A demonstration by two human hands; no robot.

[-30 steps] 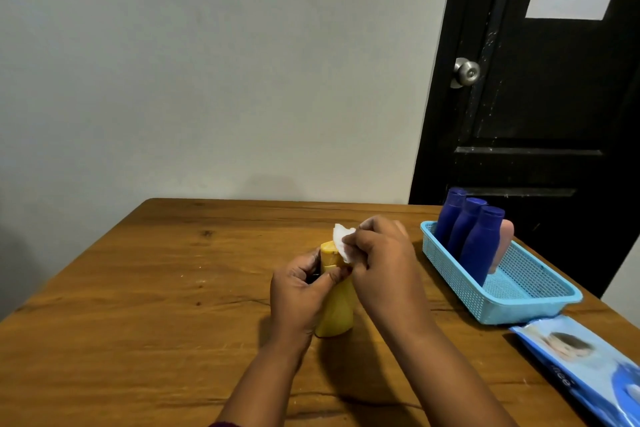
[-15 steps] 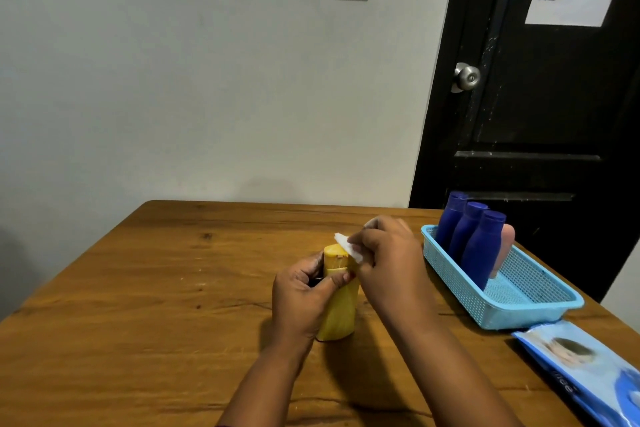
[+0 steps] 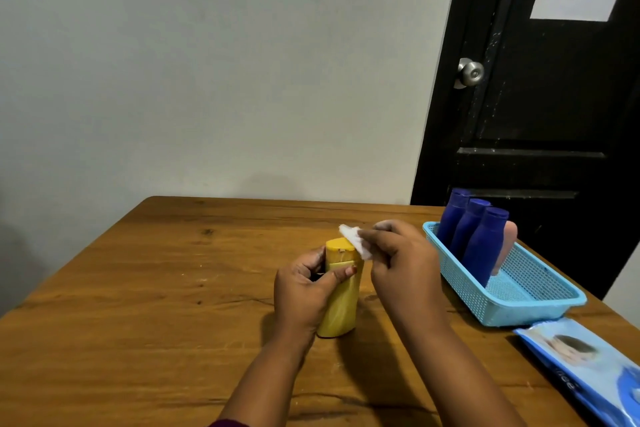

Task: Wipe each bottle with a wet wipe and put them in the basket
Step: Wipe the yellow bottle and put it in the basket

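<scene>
Yellow plastic bottle [image 3: 346,305] stands mid-way across the brown wooden table [image 3: 138,288], the left hand [image 3: 304,295] wrapped round its body. The right hand [image 3: 401,267] pinches a white wet wipe [image 3: 355,243] against the cap's top edge. At two o'clock from it, the light-blue mesh basket [image 3: 519,302] holds three dark-blue bottles [image 3: 481,246] and a pink one [image 3: 506,243].

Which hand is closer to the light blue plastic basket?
Right. The right hand, pinching the white wet wipe, is just left of the light blue plastic basket. The left hand grips the yellow plastic bottle farther left.
</scene>
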